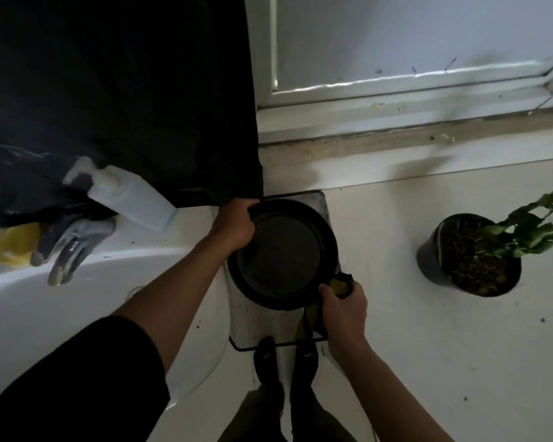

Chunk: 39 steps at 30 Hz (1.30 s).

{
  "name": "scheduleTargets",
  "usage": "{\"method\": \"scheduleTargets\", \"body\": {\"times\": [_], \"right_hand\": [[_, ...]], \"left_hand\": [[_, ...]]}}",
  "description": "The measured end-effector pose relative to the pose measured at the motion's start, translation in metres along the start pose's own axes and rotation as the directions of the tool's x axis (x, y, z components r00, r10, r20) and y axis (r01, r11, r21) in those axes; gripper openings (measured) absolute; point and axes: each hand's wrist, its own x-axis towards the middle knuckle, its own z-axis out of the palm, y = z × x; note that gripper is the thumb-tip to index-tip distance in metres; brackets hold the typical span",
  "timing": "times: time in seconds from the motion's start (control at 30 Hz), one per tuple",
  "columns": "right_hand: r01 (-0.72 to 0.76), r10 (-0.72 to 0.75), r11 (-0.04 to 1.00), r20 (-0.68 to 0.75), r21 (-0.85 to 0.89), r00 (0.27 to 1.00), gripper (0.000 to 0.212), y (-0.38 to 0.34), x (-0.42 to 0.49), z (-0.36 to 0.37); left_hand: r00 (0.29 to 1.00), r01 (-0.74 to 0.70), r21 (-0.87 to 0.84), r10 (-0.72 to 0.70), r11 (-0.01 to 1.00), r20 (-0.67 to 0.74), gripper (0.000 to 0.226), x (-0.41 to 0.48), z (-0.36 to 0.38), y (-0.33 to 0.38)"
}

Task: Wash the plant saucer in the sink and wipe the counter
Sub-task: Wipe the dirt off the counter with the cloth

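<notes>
Two hands on black plant saucer [283, 253]: left hand [235, 226] fingers clamp rim; right hand [344, 306] closed round yellow cloth [340, 285]. Risk: one-sided rim grip, saucer could tip into mesh bin [268, 320].

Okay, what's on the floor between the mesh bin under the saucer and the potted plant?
Nothing: the head view shows bare pale floor between the mesh bin and the potted plant.

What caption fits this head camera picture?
Left hand and right hand hold a black plant saucer over a mesh bin.
</notes>
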Motion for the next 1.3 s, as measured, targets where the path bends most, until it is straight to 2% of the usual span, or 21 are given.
{"method": "scheduleTargets", "body": {"times": [0.13,0.4,0.63,0.77,0.87,1.0,1.1,1.13,1.2,1.23,1.3], "right_hand": [[-0.072,0.07,0.997,-0.047,-0.039,0.996,0.035,0.02,0.008,0.019],[-0.082,0.066,0.992,-0.165,-0.094,0.984,0.046,0.03,0.009,0.042],[-0.09,0.074,0.992,-0.168,-0.093,0.983,0.032,0.025,0.009,0.036],[-0.1,0.076,0.989,-0.197,-0.112,0.977,0.033,0.021,0.004,0.024],[-0.073,0.049,0.992,-0.214,-0.107,0.976,0.022,0.016,-0.005,0.012],[-0.022,0.001,0.995,-0.22,-0.093,0.975,0.024,0.006,-0.017,0.0],[-0.018,0.021,1.0,-0.17,0.016,0.985,0.027,-0.009,-0.024,-0.008],[-0.019,0.029,0.997,-0.138,0.072,0.99,0.025,-0.014,-0.025,-0.011],[-0.036,0.047,0.982,-0.055,0.185,0.997,0.023,-0.027,-0.025,-0.017],[-0.061,0.065,0.967,-0.007,0.246,0.998,0.023,-0.031,-0.024,-0.019],[-0.109,0.09,0.935,0.072,0.337,0.993,0.021,-0.037,-0.021,-0.023]], "left_hand": [[0.999,-0.021,0.097,0.017,0.995,0.045,0.051,0.024,0.014,-0.011],[0.978,-0.01,0.2,-0.032,0.98,0.205,0.058,0.045,0.035,-0.036],[0.969,0.01,0.188,-0.056,0.982,0.242,0.076,0.051,0.045,-0.042],[0.963,-0.025,0.186,-0.026,0.982,0.27,0.081,0.045,0.046,-0.045],[0.959,-0.055,0.198,-0.003,0.979,0.283,0.083,0.037,0.047,-0.044],[0.967,-0.177,0.247,0.122,0.953,0.224,0.073,0.009,0.053,-0.035],[0.951,-0.265,0.123,0.238,0.956,0.197,0.051,-0.023,0.061,-0.017],[0.947,-0.248,0.027,0.236,0.968,0.217,0.044,-0.034,0.064,-0.01],[0.936,-0.04,-0.232,0.118,0.972,0.332,0.037,-0.055,0.069,0.006],[0.901,0.129,-0.364,0.044,0.923,0.432,0.04,-0.065,0.07,0.014],[0.777,0.437,-0.535,-0.002,0.723,0.63,0.061,-0.08,0.072,0.021]]}}
